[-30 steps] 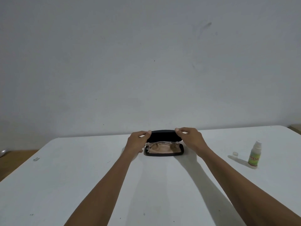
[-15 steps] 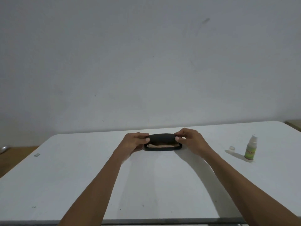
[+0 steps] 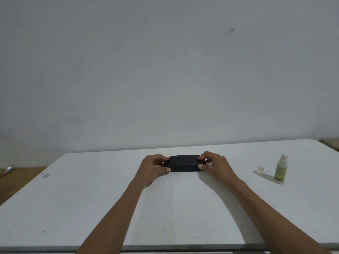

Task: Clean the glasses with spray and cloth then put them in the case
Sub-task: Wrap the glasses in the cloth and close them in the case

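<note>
A black glasses case lies shut on the white table, near its far edge. My left hand grips the case's left end, thumb in front and fingers on the lid. My right hand holds the right end the same way. The glasses and cloth are hidden; nothing of them shows outside the case. A small spray bottle with a green label stands upright at the right, without its cap.
The bottle's clear cap lies just left of the bottle. A small pale object rests near the table's left edge. A grey wall rises close behind the table. Wooden floor shows at the far left.
The case lid came down from open, with the glasses and a pinkish lining showing inside, to fully shut. Both hands stayed on its ends and pressed down.
</note>
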